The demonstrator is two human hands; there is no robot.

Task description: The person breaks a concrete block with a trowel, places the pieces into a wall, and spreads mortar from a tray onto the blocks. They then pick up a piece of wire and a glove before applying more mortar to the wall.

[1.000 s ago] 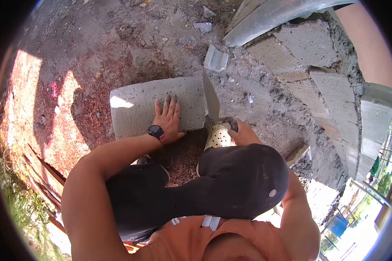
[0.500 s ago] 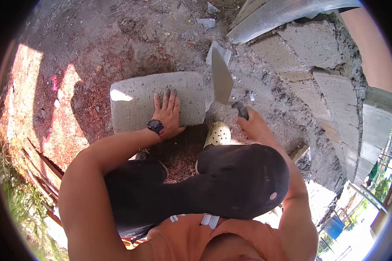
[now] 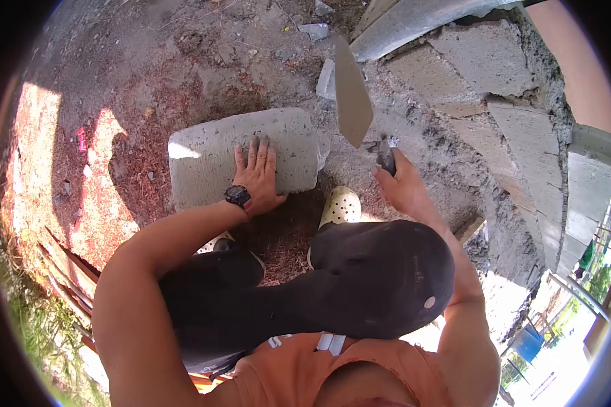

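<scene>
At the far left, sunlit earth carries a small red scrap [image 3: 82, 139] and reddish chippings. Next comes the concrete block [image 3: 210, 156], lying on its long side on the dirt, with one bright patch of sun on its left face. The left hand [image 3: 256, 175] lies flat on the block's near right part, fingers straight and close together, palm pressed down, gripping nothing; a black wristwatch [image 3: 237, 195] sits at the wrist. Just below the block's right corner, a pale perforated shoe [image 3: 340, 207] stands on the ground, and the person's knees in dark trousers [image 3: 380, 278] cover the ground nearer the camera.

Right of the block, the trowel [image 3: 352, 91] is raised in the air, blade pointing up and away, clear of the block. The right hand [image 3: 404, 188] is clenched around its handle. Behind the blade a broken grey fragment [image 3: 325, 70] lies on the dirt. Farther right, a rough block wall [image 3: 502, 95] with mortar joints rises close by, a grey metal length [image 3: 421, 20] leaning across its top.
</scene>
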